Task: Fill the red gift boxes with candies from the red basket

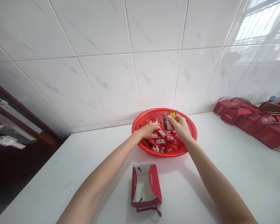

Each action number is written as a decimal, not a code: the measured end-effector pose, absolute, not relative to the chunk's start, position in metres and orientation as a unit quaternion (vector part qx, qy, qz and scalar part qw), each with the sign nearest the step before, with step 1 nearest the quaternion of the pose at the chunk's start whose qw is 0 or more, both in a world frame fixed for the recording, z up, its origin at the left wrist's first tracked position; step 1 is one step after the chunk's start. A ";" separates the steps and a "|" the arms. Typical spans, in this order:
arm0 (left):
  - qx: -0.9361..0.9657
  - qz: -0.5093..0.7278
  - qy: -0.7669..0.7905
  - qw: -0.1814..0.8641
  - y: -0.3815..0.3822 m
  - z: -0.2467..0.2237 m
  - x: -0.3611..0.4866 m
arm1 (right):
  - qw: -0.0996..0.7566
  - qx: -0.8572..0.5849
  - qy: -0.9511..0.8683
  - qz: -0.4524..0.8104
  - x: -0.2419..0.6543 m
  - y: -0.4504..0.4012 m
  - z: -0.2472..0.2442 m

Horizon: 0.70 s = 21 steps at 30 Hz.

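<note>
A red plastic basket [193,129] stands against the wall, filled with small red wrapped candies [161,141]. My left hand [150,130] reaches in over its left side, fingers bent down among the candies; whether they grip one is hidden. At the basket's right side, my right hand [180,124] pinches a flat red packet [170,119] with yellow print, held above the candies. Nearer to me, an open red gift box [144,186] with a white inside and a dark red cord handle lies on the white table.
Several closed dark red gift boxes [254,119] stand in a row at the right by the wall. Behind the white table [84,168] rises a tiled wall [102,81]. A dark red wooden frame [16,115] is beyond the table's left edge.
</note>
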State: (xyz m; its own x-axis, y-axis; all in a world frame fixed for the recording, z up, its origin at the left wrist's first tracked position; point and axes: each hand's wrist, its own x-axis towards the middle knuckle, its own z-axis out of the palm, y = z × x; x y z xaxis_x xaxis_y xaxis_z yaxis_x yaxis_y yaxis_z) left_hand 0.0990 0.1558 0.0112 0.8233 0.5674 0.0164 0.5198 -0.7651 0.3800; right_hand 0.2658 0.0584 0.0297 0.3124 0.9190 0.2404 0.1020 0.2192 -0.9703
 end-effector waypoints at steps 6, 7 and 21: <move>0.942 0.046 0.270 0.196 0.161 0.011 0.122 | 0.624 -0.526 -0.456 0.355 0.267 0.058 0.030; 0.940 0.044 0.275 0.199 0.161 0.008 0.124 | 0.626 -0.525 -0.453 0.358 0.267 0.058 0.029; 0.846 0.330 0.351 0.227 0.161 0.010 0.112 | 0.657 -0.529 -0.375 0.384 0.271 0.064 0.025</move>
